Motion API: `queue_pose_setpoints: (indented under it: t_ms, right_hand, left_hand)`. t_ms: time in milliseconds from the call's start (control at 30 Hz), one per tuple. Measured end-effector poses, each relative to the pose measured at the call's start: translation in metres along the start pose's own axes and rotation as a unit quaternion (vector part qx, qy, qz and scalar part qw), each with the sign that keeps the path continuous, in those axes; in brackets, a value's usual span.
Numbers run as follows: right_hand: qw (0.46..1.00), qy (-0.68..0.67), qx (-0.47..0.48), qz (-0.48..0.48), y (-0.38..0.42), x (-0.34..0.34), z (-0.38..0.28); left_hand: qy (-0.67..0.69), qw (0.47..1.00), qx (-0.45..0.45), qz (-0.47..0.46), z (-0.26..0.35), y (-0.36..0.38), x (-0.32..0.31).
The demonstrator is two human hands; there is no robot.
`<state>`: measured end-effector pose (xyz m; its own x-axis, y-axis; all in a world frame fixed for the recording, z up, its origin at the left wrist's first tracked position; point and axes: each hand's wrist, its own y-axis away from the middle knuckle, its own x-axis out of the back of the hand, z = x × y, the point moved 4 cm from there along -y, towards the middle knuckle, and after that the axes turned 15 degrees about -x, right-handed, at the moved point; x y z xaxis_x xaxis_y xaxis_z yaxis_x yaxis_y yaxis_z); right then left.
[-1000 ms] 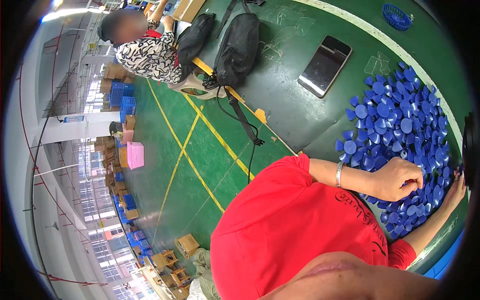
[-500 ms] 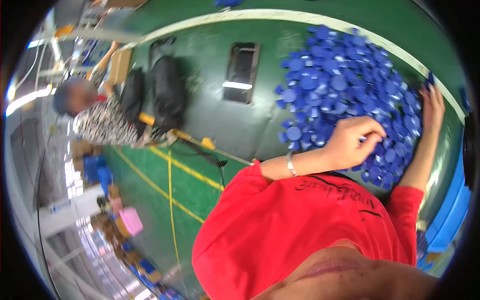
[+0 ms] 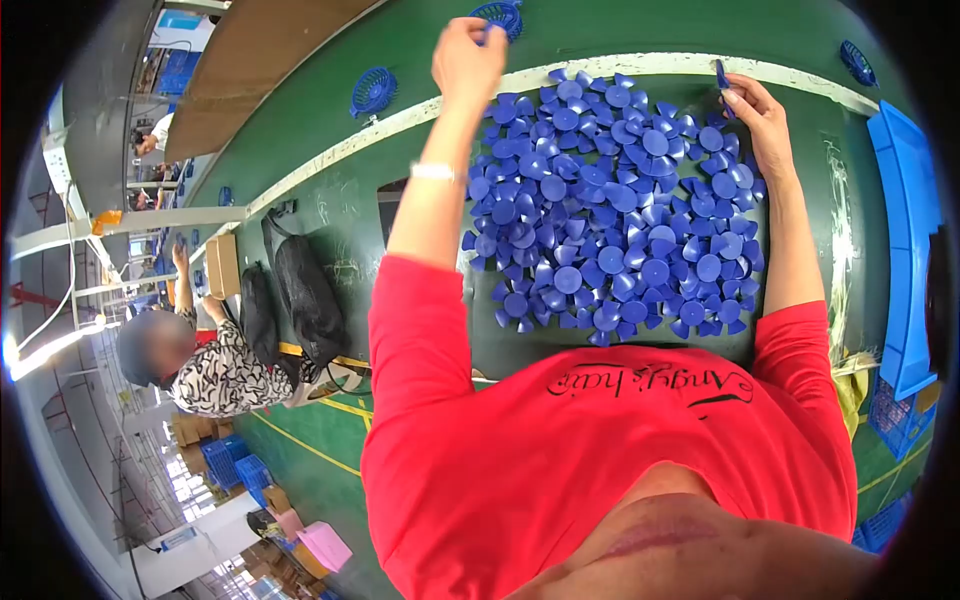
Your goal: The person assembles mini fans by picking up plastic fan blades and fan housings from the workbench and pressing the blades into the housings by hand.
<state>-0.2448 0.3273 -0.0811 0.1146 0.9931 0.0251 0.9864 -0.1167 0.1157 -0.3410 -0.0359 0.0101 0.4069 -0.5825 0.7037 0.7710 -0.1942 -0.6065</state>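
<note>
My left hand (image 3: pixel 468 65) reaches over the white strip, its bent fingers at the near edge of a round blue slotted guard (image 3: pixel 500 18). What lies between those fingertips is hidden. My right hand (image 3: pixel 757 112) pinches a blue fan blade (image 3: pixel 723 88) between thumb and fingers, edge-on, just above the strip on the right. Between my arms spreads a big pile of blue fan blades (image 3: pixel 610 200), each with a round hub and several vanes.
More blue slotted guards sit beyond the strip, one on the left (image 3: pixel 373 91) and one on the right (image 3: pixel 857 63). A blue bin (image 3: pixel 905 250) stands at the right. A phone (image 3: pixel 390 205) is partly behind my left arm. Black bags (image 3: pixel 308 300) and a co-worker (image 3: pixel 225 370) are at the left.
My left hand has moved from over the pile to a guard beyond the strip. My right hand, with the blade, now shows clearly beside the pile. The view has shifted too.
</note>
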Motion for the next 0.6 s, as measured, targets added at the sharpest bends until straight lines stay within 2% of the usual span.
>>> queue_pose_setpoints:
  t_ms: [67,167,267,367,400,467,500,533,600]
  right_hand:
    - [1.0,-0.007,0.001,-0.006,0.002,-0.002,0.0]
    - [1.0,-0.005,-0.001,-0.005,0.001,-0.001,0.003]
    - [1.0,-0.01,-0.007,-0.005,0.002,-0.003,0.001]
    - [1.0,0.013,-0.012,-0.012,0.001,-0.002,0.001]
    - [1.0,0.013,-0.012,-0.006,0.002,-0.001,0.002]
    - [1.0,0.009,-0.002,-0.002,0.0,-0.001,0.002]
    - [1.0,0.018,-0.006,0.002,0.002,-0.001,0.0]
    - [1.0,0.001,-0.023,0.018,-0.001,0.001,0.005]
    - [0.999,0.002,-0.011,0.03,0.006,-0.005,-0.008]
  left_hand:
    - [-0.125,0.989,0.08,-0.027,-0.046,-0.021,-0.023]
    - [-0.105,0.967,0.191,-0.13,-0.097,-0.033,-0.066]
    - [0.067,0.951,0.276,-0.127,-0.121,-0.031,-0.102]
    - [0.173,0.93,0.311,-0.096,-0.104,-0.028,-0.098]
    - [0.278,0.901,0.33,-0.039,-0.094,-0.026,-0.092]
    - [0.393,0.87,0.297,-0.036,-0.062,-0.018,-0.071]
    - [0.423,0.849,0.316,-0.012,-0.041,-0.011,-0.056]
    - [0.514,0.813,0.272,-0.011,-0.025,0.0,-0.044]
    - [0.574,0.782,0.243,0.018,0.01,0.025,-0.019]
